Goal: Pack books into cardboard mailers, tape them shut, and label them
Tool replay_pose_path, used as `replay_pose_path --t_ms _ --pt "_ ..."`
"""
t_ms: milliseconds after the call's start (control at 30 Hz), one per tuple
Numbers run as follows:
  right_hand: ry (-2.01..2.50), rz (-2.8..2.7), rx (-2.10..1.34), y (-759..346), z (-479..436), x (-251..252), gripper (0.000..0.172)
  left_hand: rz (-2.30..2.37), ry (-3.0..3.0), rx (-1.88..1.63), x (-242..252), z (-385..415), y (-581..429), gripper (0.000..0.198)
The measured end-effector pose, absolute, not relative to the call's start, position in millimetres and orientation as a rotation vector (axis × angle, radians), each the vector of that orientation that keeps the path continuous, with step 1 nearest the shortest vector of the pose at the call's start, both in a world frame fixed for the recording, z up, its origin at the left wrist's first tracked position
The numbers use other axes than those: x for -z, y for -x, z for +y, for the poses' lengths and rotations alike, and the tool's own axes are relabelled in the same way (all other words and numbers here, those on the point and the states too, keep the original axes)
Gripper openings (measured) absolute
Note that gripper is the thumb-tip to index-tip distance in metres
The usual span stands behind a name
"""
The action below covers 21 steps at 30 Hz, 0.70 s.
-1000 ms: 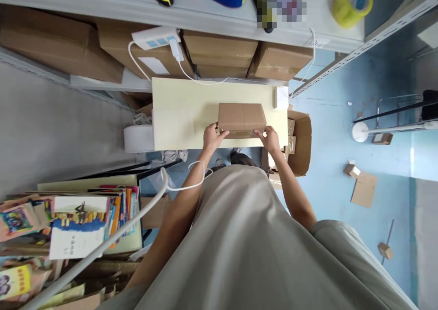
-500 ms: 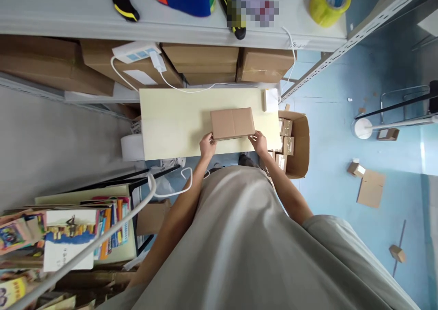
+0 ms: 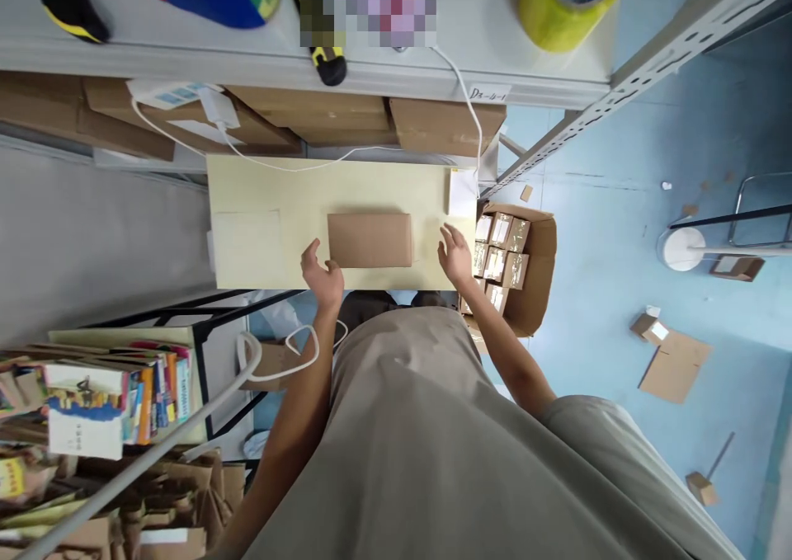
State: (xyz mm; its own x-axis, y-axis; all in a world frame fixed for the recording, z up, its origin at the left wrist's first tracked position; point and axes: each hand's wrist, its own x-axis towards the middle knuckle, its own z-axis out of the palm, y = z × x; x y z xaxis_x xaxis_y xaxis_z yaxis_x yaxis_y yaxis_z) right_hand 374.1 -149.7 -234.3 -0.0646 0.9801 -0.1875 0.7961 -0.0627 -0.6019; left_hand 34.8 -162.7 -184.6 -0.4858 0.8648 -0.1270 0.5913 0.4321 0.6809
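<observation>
A closed brown cardboard box [image 3: 370,240] lies flat on the pale yellow tabletop [image 3: 303,187]. My left hand [image 3: 322,275] is just off the box's left end, its fingers apart and nothing in them. To the right of the box, with a gap between, my right hand [image 3: 454,255] hovers over the table with spread fingers and holds nothing. Beyond it, at the table's right edge, lies a small white box [image 3: 462,192].
Right of the table stands a large open carton [image 3: 539,275] with several small taped boxes inside. Above the far edge runs a shelf [image 3: 396,69] carrying yellow tape [image 3: 566,7] and a utility knife [image 3: 327,63]. A white cable [image 3: 303,168] crosses the table's back edge.
Both hands have let go of the cardboard box and moved apart from it. The box now rests flat on the table. The whole view has shifted with the head.
</observation>
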Motion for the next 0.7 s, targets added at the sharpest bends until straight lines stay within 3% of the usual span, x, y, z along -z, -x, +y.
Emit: replay_pose_path --t_ms 233,433,700 --pt "1.927 -2.272 -0.847 -436 -49 245 0.074 1.857 -1.584 -0.718 161 -108 -127 0.047" --pt "1.886 -2.433 -0.866 -454 -45 238 0.058 1.636 -1.703 -0.689 160 -98 -180 0.042" --pt "1.882 -2.422 -0.823 -456 -44 229 0.048 1.599 -1.623 -0.630 163 -104 -200 0.042"
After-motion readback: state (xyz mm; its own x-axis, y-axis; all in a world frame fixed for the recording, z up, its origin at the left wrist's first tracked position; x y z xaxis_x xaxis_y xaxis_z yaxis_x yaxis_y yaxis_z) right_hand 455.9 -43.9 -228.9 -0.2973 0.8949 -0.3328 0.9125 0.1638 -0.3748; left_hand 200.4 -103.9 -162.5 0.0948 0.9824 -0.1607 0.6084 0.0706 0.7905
